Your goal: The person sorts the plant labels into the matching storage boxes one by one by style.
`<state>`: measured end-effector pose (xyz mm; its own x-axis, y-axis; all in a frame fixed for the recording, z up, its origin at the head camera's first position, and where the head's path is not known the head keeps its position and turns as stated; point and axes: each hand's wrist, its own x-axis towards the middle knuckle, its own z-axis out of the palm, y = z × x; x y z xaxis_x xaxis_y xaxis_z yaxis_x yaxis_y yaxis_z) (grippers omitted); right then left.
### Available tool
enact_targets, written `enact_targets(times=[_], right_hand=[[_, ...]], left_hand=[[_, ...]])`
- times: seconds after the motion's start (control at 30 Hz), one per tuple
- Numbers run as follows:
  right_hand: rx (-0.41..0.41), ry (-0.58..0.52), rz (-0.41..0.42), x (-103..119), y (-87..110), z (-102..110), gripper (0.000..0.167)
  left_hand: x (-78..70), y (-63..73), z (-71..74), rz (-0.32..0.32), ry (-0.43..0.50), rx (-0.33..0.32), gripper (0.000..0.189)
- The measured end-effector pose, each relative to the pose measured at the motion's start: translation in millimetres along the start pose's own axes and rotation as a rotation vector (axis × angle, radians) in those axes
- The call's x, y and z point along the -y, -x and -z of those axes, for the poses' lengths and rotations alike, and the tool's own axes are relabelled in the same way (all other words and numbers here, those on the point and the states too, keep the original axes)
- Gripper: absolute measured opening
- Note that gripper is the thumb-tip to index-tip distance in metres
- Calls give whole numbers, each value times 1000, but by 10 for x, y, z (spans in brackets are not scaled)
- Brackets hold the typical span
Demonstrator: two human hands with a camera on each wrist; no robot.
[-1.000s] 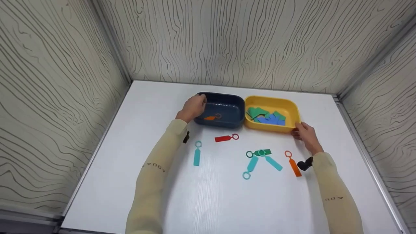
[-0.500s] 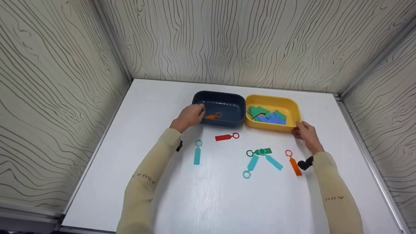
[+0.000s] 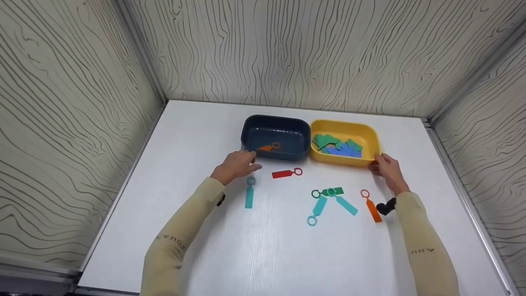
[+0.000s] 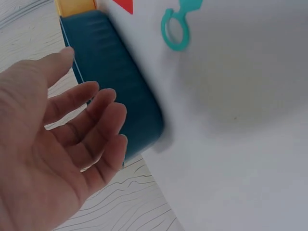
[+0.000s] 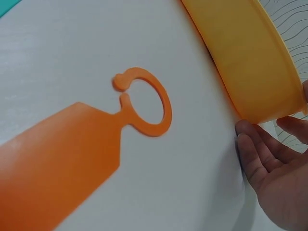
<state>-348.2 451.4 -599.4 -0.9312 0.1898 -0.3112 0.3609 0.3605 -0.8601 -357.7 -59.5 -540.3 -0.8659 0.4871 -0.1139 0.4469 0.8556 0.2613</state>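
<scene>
My left hand (image 3: 234, 165) is just in front of the near left corner of a dark blue plastic bin (image 3: 296, 155). In the left wrist view its fingers are loosely bent, with nothing held, and overlap the side of the bin. One orange ring tag (image 3: 266, 148) lies inside that bin. At the near right corner of a yellow bin (image 3: 341, 160), my right hand (image 3: 388, 170) holds the rim, with fingers low against the corner. Green pieces (image 3: 327, 140) and blue pieces (image 3: 344, 151) lie in the yellow bin.
On the white table (image 3: 271, 250) lie a red tag (image 3: 282, 174), a teal tag (image 3: 249, 198) near my left wrist, a green tag (image 3: 338, 191) overlapped by a teal one (image 3: 346, 205), another teal tag (image 3: 319, 206), and an orange tag (image 3: 373, 212). Patterned walls (image 3: 279, 53) enclose the table.
My left hand has let go of the dark blue bin's left rim and drawn back toward me, to its front corner. My right hand stays at the yellow bin.
</scene>
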Motion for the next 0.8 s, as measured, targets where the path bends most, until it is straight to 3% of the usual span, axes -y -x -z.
enact_targets(times=[0.4,0.67,0.8], right_hand=[[10,13,-32,35,5,4,72],[18,17,-23,21,16,-6,74],[7,0,1,7,7,-3,73]], left_hand=[[-104,197,-242,95,-18,195,33],[-131,299,-360,138,-76,186,40],[-137,326,-408,164,-58,187,47]])
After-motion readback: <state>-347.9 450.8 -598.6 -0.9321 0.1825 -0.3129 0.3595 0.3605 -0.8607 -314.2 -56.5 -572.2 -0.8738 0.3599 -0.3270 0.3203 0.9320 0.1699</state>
